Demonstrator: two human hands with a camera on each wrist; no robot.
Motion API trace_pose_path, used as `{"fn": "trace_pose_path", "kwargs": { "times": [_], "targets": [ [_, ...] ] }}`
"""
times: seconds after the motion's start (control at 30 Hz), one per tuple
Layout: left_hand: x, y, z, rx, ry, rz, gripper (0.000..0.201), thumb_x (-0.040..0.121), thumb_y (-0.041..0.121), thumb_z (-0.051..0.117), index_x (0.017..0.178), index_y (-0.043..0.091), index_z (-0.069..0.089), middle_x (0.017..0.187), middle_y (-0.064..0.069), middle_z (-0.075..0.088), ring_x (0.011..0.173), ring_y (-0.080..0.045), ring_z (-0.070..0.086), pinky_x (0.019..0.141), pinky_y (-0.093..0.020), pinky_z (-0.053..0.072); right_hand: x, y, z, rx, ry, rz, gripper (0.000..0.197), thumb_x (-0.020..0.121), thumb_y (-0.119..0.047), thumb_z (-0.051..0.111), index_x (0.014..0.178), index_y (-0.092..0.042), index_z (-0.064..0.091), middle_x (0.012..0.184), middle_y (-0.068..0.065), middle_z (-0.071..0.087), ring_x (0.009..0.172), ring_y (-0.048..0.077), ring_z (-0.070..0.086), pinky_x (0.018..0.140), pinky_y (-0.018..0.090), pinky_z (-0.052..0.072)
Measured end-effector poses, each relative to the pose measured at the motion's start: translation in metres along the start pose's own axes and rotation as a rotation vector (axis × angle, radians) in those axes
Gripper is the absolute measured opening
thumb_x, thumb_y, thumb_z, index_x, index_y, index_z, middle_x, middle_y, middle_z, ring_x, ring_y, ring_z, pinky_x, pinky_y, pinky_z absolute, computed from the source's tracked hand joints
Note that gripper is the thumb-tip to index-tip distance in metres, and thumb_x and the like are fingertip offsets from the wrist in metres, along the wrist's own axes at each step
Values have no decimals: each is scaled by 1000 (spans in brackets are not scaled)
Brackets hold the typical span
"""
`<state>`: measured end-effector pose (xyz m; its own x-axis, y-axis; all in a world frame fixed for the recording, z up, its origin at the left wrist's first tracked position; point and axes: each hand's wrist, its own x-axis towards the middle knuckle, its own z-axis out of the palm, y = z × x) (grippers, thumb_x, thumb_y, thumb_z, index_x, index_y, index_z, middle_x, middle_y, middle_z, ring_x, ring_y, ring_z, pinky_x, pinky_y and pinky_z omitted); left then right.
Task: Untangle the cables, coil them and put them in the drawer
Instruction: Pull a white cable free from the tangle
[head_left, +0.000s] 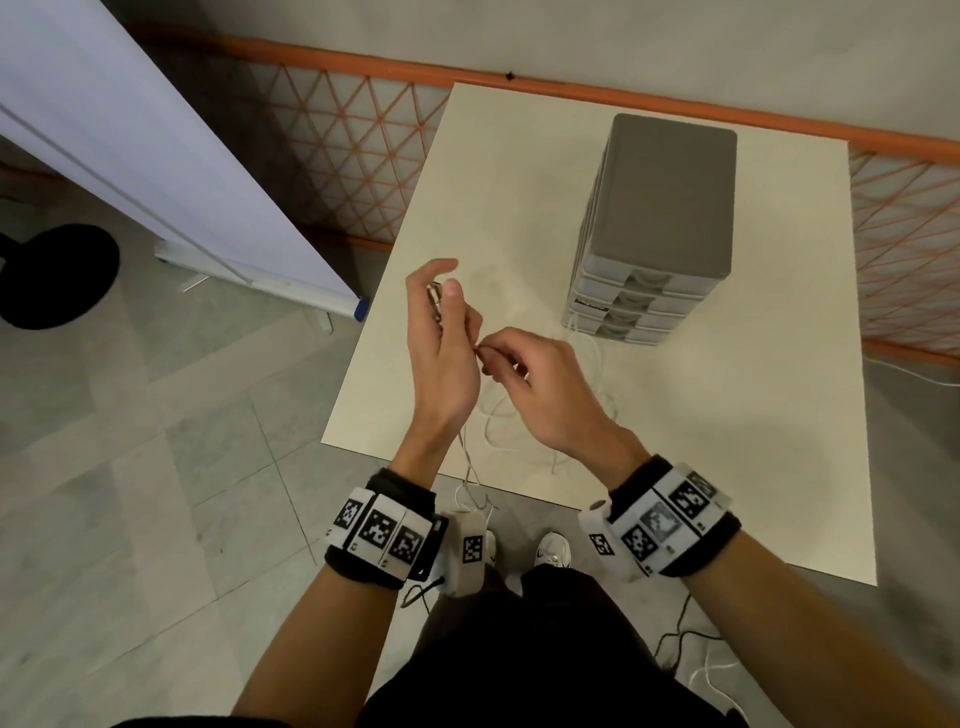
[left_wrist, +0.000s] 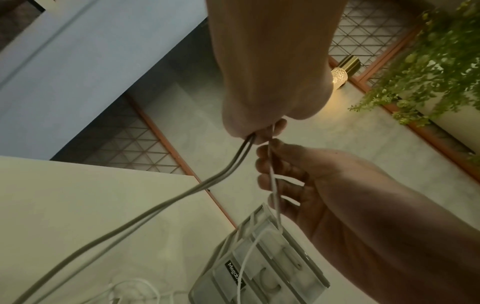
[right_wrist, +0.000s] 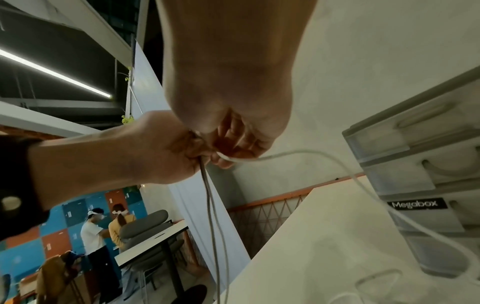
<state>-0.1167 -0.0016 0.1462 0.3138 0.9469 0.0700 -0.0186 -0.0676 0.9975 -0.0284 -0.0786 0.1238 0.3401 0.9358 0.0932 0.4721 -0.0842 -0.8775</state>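
Observation:
My left hand (head_left: 444, 283) is raised over the table's left edge and grips a doubled grey cable (left_wrist: 223, 174). Its two strands hang down from the palm past the table's near edge (right_wrist: 210, 205). My right hand (head_left: 486, 356) is close against the left palm and pinches a thin white cable (right_wrist: 285, 153). That white cable (left_wrist: 273, 181) sags down to a loose white tangle (head_left: 501, 421) on the cream table (head_left: 727, 441). A grey drawer unit (head_left: 667, 208) with its drawers closed stands at the table's back right.
A white board panel (head_left: 156, 145) leans at the left over the tiled floor, with a black round base (head_left: 57, 275) beside it. An orange lattice fence (head_left: 353, 156) runs behind the table. More cables lie on the floor at the lower right (head_left: 696, 649).

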Motion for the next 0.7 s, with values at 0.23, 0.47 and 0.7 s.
{"fn": "trace_pose_path", "kwargs": {
  "times": [0.23, 0.47, 0.7],
  "targets": [
    [-4, -9, -2, -39, -13, -92, 15, 99, 31, 53, 102, 22, 41, 88, -2, 43, 69, -11, 40, 61, -27, 39, -2, -5, 1, 36, 147, -31, 13, 98, -7, 57, 89, -3, 66, 74, 2, 67, 66, 15, 60, 62, 21, 46],
    [-3, -3, -2, 19, 9, -44, 22, 109, 20, 32, 97, 14, 50, 69, 4, 39, 60, -8, 35, 57, -23, 34, -13, -4, 16, 158, 25, -39, 14, 97, -5, 56, 111, -6, 61, 72, 0, 63, 67, 17, 61, 65, 29, 51],
    [18, 36, -35, -144, 140, 30, 24, 107, 15, 32, 83, 17, 38, 67, 7, 36, 55, -10, 33, 51, -24, 36, -30, 61, 13, -303, -150, -41, 22, 102, -28, 45, 94, -17, 63, 81, -14, 62, 89, 18, 59, 91, 36, 33]
  ]
}}
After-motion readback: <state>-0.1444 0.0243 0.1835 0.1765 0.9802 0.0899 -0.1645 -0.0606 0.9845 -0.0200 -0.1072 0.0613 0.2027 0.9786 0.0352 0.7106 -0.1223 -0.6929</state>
